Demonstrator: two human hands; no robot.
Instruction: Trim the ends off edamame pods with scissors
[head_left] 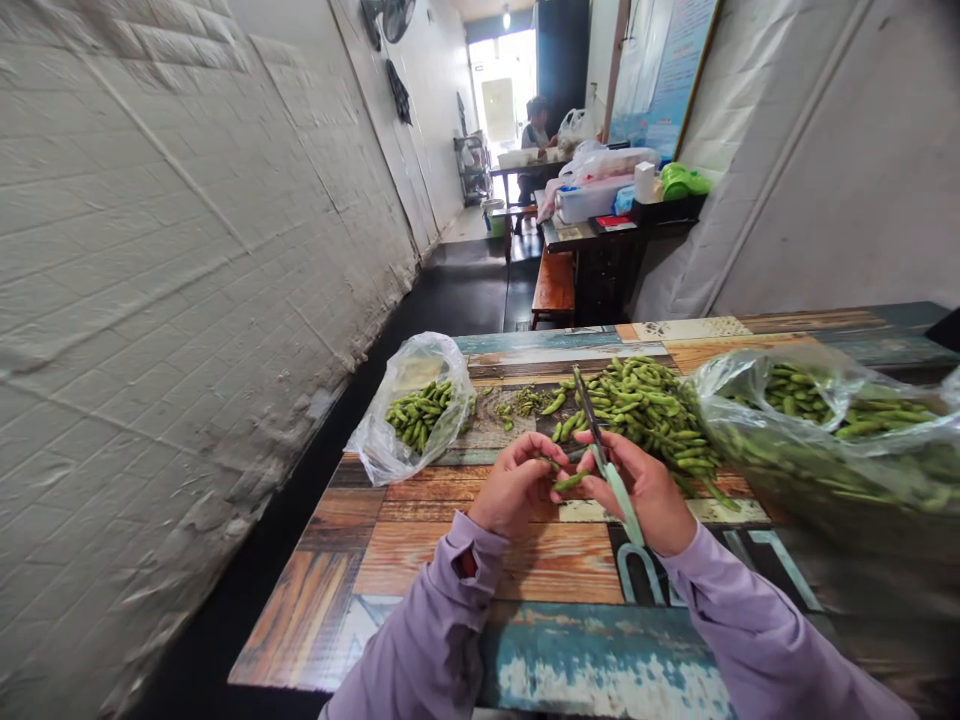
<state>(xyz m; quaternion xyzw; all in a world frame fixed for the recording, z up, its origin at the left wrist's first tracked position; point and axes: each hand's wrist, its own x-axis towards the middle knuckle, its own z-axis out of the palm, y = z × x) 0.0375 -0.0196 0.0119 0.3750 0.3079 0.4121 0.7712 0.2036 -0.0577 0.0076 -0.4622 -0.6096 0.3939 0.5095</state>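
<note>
My left hand (516, 487) is closed, with its fingertips pinching a green edamame pod (571, 482) above the table. Close beside it, my right hand (654, 492) grips a pair of scissors (621, 502) with pale green handles, and the dark blades point up and away from me. The right fingertips are near the pod's end; whether they touch it I cannot tell. Just beyond my hands spreads a heap of edamame pods (649, 405). Small green trimmings (525, 402) lie left of the heap. An open clear plastic bag (367, 440) at the left contains more pods.
A large clear plastic bag (739, 435) of pods stands at the right of the patchwork wood-look table (435, 560). White brick-patterned wall (187, 330) runs along the left. Farther off are a bench (553, 285), a loaded table (570, 236) and a seated person (535, 130).
</note>
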